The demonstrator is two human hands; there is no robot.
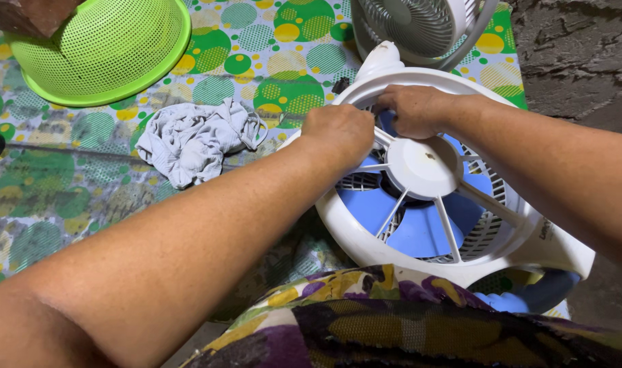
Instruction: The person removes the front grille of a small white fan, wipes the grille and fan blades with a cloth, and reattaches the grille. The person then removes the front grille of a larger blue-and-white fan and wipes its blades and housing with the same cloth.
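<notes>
A round white plastic fan (454, 204) lies flat on a mat (72, 184) with green, yellow and blue dots. It sits at the near right part of the mat and sticks out past the right edge, over rough grey ground (577, 61). The fan has a smooth round hub in the middle, thin white spokes, and blue blades underneath.

Both hands are at the far side of the fan's ring. The left hand (338, 129) is curled into a fist on the grille, fingers tucked down around a spoke. The right hand (413, 109) is bent over the rim just beside it, and its fingers go down between the spokes. I cannot tell how tight either hand holds.

A crumpled grey rag (195, 140) lies left of the fan, near but apart. A bright green plastic strainer (100, 51) full of tiny holes sits at the far left corner. Another white fan (420, 27) stands at the far edge. There is open mat along the left side.
</notes>
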